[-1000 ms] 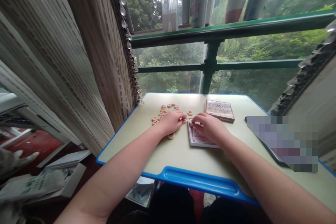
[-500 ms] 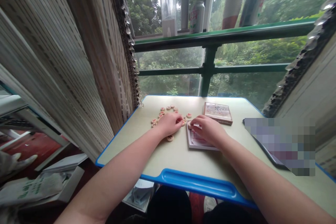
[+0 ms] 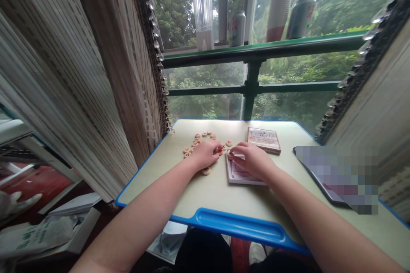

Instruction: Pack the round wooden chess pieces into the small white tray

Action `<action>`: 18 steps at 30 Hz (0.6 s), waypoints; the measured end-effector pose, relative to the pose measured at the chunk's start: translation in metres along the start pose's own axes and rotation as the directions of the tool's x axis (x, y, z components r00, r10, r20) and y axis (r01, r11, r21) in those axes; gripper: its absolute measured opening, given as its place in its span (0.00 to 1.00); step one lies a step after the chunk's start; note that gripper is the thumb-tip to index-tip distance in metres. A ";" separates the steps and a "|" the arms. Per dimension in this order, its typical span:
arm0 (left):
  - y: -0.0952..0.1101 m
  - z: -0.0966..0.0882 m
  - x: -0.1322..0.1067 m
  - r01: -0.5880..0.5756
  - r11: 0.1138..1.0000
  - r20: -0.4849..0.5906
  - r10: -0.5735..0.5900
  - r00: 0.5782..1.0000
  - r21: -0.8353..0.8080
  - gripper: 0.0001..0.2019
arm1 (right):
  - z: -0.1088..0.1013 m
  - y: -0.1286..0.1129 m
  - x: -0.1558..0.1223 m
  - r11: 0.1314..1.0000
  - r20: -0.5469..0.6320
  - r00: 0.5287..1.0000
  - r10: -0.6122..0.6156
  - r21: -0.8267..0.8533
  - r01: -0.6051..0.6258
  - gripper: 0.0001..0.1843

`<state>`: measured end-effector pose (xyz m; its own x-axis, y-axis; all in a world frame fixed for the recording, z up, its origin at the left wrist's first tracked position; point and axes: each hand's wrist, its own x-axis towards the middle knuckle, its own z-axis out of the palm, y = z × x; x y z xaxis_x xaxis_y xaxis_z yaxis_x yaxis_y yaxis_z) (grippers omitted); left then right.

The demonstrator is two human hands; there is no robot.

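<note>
- Head view, main item: the xiangqi discs (image 3: 186, 150) were mostly loose on the pale surface (image 3: 192, 196), in an irregular cluster around and beyond the left hand (image 3: 206, 154); one sat apart, toward the box lid (image 3: 263, 139).
- Right hand (image 3: 253, 158) was over the open tray (image 3: 240, 182), thumb and finger touching a disc at its far left corner. Gripped or just pressed, couldn't tell.
- Left hand was curled low among the discs, thumb and fingertips close together at a reddish one. Couldn't tell if it was clamped. The two hands were apart.
- Progress: one disc was visible at the tray; the bulk was outside it, in no neat rows. Looked well short of complete, judging by the loose count. Palms hid some discs and part of the tray, so no exact tally.
- Tray also held a flat sheet with reddish print, too small to read.
- Writing: discs carried single Chinese characters, some red, some black; individual ones mostly too small to read. Lid showed big dark characters over a smaller red line, not legible.
- Drink can (image 3: 301, 18) had red and green marks, no brand readable. White bag (image 3: 45, 234) had green lettering, unreadable.
</note>
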<state>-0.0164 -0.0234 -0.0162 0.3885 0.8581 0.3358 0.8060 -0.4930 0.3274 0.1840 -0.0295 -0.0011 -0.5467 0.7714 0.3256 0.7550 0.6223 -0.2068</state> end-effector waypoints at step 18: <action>-0.015 -0.009 0.003 0.191 0.981 -0.163 -0.195 0.967 -0.041 0.13 | -0.002 0.016 0.001 0.986 -0.064 0.990 0.123 -0.101 -0.129 0.16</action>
<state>-0.0315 -0.0143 -0.0118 0.1461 0.9028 0.4045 0.8464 -0.3257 0.4213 0.1959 -0.0192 -0.0020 -0.4252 0.8321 0.3561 0.8520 0.5007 -0.1527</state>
